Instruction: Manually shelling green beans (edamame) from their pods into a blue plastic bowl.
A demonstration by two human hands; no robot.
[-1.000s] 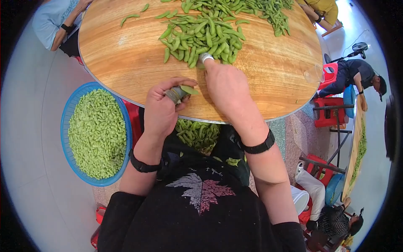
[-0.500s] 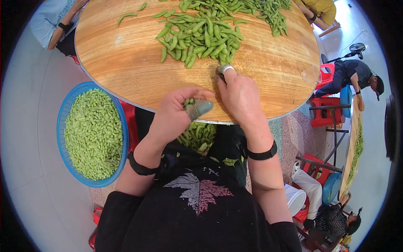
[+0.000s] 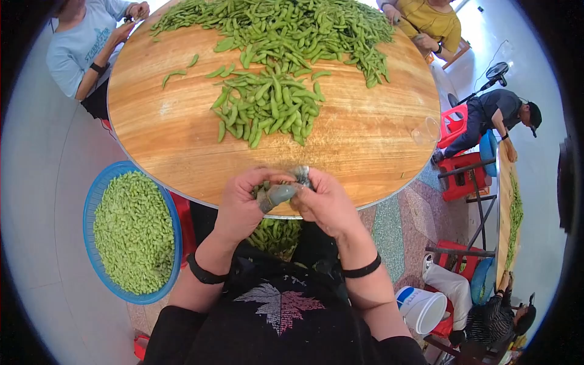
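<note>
Close together above the near edge of the wooden table, my two hands meet. My left hand is closed around a few green soybeans, partly hidden by its fingers. A grey thumb cover sits on its thumb. My right hand pinches right against that thumb, a dark and pale cover on one finger; whatever it pinches is hidden. Just beyond lies a small pile of soybean pods. Below the table edge, more green pods or husks show between my legs.
A blue basket full of shelled beans stands at my left. A larger pod heap covers the far table. A clear cup is near the right rim, a white bucket low at right. Other people sit around this table and another.
My right hand has come back from the pod pile to meet my left hand. The view has tilted up, so more of the far heap and the people there shows.
</note>
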